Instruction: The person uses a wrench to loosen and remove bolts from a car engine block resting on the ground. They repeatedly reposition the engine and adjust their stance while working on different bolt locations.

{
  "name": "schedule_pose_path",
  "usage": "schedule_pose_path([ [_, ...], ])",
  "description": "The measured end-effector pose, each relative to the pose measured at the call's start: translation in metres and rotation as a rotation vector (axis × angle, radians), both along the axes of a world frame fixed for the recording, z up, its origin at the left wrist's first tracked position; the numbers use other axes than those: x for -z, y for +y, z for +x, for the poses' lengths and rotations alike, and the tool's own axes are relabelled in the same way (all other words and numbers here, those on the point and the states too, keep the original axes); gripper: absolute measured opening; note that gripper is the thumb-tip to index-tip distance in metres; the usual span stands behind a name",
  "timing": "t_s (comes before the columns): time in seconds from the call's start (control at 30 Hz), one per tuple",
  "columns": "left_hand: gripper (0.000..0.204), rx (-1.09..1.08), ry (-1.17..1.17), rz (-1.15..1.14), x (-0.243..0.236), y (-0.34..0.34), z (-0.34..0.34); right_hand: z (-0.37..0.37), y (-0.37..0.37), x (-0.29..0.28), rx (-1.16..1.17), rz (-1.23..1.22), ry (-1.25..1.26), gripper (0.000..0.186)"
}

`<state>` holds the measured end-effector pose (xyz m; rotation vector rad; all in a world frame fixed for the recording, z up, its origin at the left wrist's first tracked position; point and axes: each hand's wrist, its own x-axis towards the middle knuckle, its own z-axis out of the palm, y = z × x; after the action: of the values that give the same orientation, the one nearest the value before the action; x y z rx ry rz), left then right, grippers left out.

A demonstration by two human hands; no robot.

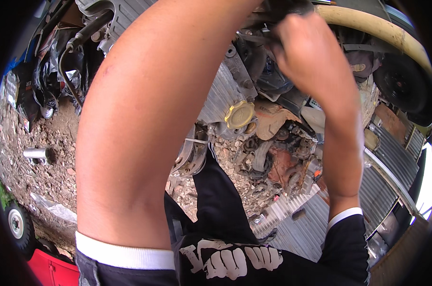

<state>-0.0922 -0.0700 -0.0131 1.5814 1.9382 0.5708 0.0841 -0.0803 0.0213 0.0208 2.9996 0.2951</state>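
Note:
My left forearm [144, 95] rises across the middle to the top edge, where its hand is out of sight. My right hand [301, 47], blurred, is curled at a dark part [290, 7] at the top of an engine assembly; what its fingers grip is unclear. Below and left of it are a ribbed metal casing [215, 93] with a yellow cap [240, 114] and a metal bracket [190, 155].
Loose rusty parts [273, 157] lie on rubble ground around my legs [216, 200]. A pale curved pipe [378, 26], black wheel [399, 83] and corrugated sheets [392, 157] stand right. Black plastic [54, 81], a metal cylinder [37, 153] and a red vehicle [49, 264] are left.

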Motion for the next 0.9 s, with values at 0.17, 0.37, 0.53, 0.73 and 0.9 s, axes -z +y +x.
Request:
schedule_pose_path([
  [0.17,0.049,0.148,0.007,0.065,0.033,0.055,-0.022,-0.069,0.022,0.006,0.161,-0.113,-0.038,0.030],
  [0.37,0.056,0.061,0.026,0.126,0.033,0.057,-0.012,0.022,-0.013,-0.022,0.768,-0.619,0.721,0.021],
  [0.53,0.047,0.015,0.027,0.216,0.034,0.021,-0.023,0.130,-0.093,-0.025,1.532,-0.953,1.341,0.017],
  [0.73,0.055,0.022,0.070,0.550,0.067,0.025,0.007,0.214,-0.256,-0.042,2.172,-2.149,0.787,0.025],
  [0.9,0.057,0.015,0.142,0.363,0.031,-0.033,-0.009,0.157,-0.385,-0.082,2.260,-2.488,0.901,0.029],
])
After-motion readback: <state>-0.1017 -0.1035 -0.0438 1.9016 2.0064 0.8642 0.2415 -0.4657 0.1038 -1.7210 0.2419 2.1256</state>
